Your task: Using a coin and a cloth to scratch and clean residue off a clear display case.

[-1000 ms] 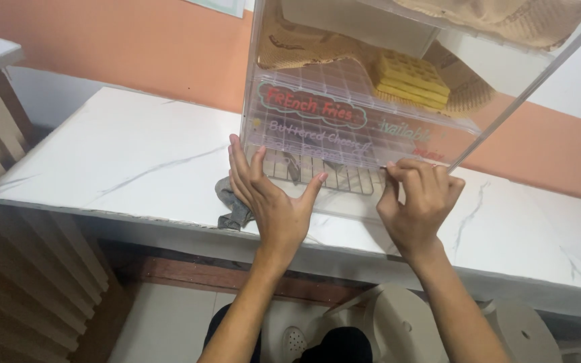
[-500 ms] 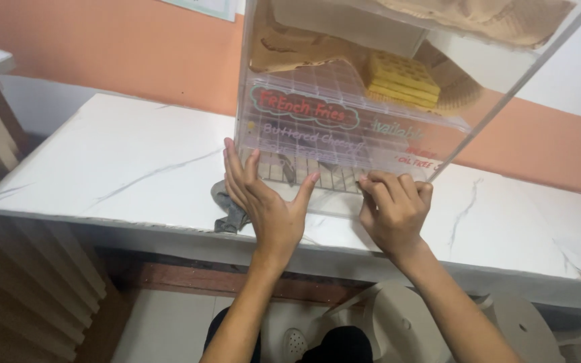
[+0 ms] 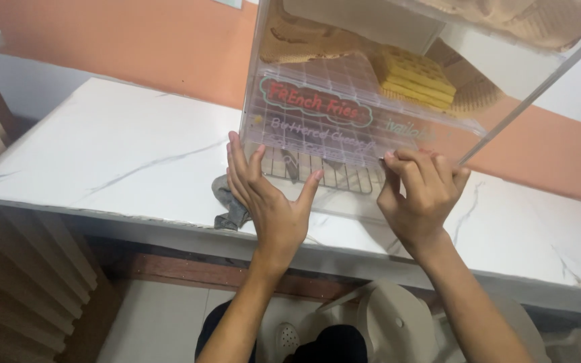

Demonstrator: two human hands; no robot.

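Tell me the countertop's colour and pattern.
White with thin grey marble veins; the countertop shows best in the head view.

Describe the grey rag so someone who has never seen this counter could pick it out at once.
Start at the white marble-look counter and go to the clear plastic display case that both hands press on. Just left of the left hand, near the counter's front edge, lies the crumpled grey rag. It is the only soft, dark thing on the pale top.

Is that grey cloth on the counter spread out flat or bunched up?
Bunched up: the grey cloth lies crumpled beside the left hand.
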